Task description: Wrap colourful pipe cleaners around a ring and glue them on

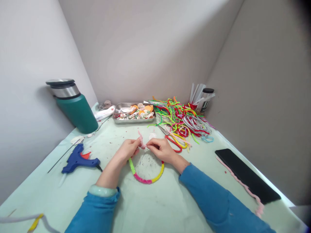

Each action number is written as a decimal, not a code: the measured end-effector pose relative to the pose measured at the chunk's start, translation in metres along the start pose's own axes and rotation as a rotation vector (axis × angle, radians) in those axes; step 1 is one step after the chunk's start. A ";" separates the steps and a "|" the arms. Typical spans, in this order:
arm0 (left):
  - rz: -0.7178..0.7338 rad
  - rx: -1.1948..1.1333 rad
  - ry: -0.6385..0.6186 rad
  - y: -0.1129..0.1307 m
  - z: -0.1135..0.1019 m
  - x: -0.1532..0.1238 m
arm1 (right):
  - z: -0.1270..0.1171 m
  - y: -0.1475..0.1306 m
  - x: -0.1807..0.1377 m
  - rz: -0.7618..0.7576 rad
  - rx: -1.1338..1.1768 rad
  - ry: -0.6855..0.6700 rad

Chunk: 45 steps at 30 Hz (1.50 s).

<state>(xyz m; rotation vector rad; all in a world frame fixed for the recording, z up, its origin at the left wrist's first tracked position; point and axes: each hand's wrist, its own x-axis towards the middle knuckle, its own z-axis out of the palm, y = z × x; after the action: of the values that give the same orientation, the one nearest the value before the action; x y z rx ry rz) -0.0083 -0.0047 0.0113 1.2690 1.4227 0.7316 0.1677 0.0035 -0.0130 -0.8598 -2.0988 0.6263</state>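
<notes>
**Pale green tabletop, both hands pinched on a pink pipe cleaner**

Grey partition walls close in a pale green table (155, 200) on the left, far and right sides. Near the middle, the left hand (126, 150) and the right hand (161, 149) meet fingertip to fingertip. Each is closed in a pinch on a short pink pipe cleaner (141, 139), which sticks up between them. Below the hands a hoop (145, 179) wrapped in green, pink and yellow curves toward the near edge; its upper ends run up under the fingers (whether the pink piece is wound onto it cannot be told). A pale bangle (103, 191) sits on the left wrist, above a blue sleeve.

To the left lies a blue glue gun (79, 159), with a green flask (75, 108) standing beyond it by the wall. At the far side a metal tray (132, 121) holds small coloured pieces. Just right of it lies a loose heap of pipe cleaners (181, 119), with red-handled scissors (173, 142) at its near edge. A black slab (245, 174) lies at the right, and a long pink strand (243, 186) runs along its near side.
</notes>
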 end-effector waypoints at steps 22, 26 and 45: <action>0.338 0.360 0.116 -0.005 -0.001 0.005 | 0.002 0.005 0.001 0.089 0.039 0.074; 0.382 0.430 0.120 -0.004 -0.001 0.002 | 0.001 0.005 0.001 0.096 0.034 0.082; 0.489 0.525 0.300 -0.005 0.000 0.001 | 0.002 0.003 0.003 0.118 0.047 0.081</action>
<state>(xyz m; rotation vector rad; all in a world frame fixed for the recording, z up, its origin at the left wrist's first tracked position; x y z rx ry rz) -0.0097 -0.0049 0.0059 2.0284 1.6265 0.9355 0.1655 0.0070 -0.0147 -0.9715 -1.9637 0.6885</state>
